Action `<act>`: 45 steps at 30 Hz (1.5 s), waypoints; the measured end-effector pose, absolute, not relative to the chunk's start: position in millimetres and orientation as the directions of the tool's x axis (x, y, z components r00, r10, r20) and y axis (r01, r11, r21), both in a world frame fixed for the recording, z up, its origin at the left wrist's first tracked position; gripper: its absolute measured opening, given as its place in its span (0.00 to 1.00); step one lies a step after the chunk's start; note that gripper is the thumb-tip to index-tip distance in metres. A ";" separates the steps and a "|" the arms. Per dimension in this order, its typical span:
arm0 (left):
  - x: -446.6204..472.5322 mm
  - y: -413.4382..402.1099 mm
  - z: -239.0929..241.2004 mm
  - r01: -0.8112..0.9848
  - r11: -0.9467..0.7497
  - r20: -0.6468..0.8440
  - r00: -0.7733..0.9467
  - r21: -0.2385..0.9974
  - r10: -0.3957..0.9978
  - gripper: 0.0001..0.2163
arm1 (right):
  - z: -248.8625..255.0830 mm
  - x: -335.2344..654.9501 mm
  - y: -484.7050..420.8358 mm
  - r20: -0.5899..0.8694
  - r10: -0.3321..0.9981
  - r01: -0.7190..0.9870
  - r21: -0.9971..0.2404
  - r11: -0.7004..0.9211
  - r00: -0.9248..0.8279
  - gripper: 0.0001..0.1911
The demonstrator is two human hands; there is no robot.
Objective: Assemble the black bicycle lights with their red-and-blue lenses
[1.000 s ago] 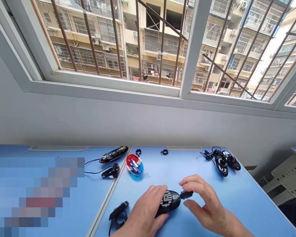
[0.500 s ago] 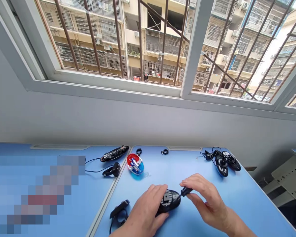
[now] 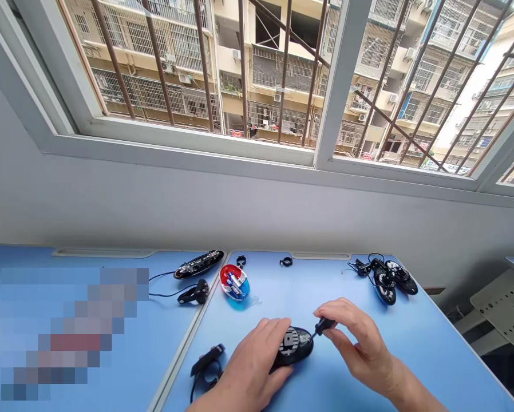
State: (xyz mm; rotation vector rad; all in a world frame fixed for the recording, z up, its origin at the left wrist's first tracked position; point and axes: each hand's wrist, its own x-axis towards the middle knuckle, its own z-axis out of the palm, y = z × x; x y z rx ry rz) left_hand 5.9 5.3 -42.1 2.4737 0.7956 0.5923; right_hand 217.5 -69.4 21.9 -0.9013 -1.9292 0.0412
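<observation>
My left hand (image 3: pixel 253 361) is closed around a black oval device (image 3: pixel 299 345) with a grey patterned panel, pressing it against the blue table. The device's left end is hidden under my fingers. Between the thumb and fingers of my right hand (image 3: pixel 362 344) is a short screwdriver (image 3: pixel 324 326) with a black handle. Its thin shaft slants down to the left, and the tip meets the right end of the device. Left of my left hand lies a black clamp-like part (image 3: pixel 208 366) with a cable.
A red and blue oval dish (image 3: pixel 224 273) holding batteries stands behind my left hand. Two small black rings, one a clamp (image 3: pixel 286 261), lie near the wall. Black oval devices (image 3: pixel 384 286) with cables are at the back right. Another black device (image 3: pixel 199 264) lies on the left table.
The screwdriver handle and my right fingertips have shifted slightly up and right, while the tip stays at the device's end. My left hand still holds the device.
</observation>
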 end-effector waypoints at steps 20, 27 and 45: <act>7.2 3.5 -30.1 0.428 -0.706 0.217 0.748 0.564 0.628 0.22 | 26.7 222.5 -72.8 0.692 0.673 0.564 -0.456 0.689 -0.263 0.16; 6.7 4.9 -43.7 0.418 -0.732 0.264 0.741 0.538 0.617 0.26 | 12.2 211.4 -67.2 0.846 0.523 0.788 -0.249 0.564 -0.106 0.19; 8.0 3.3 -32.7 0.421 -0.710 0.217 0.754 0.564 0.620 0.23 | 28.5 216.7 -76.2 0.714 0.661 0.488 -0.503 0.713 -0.230 0.19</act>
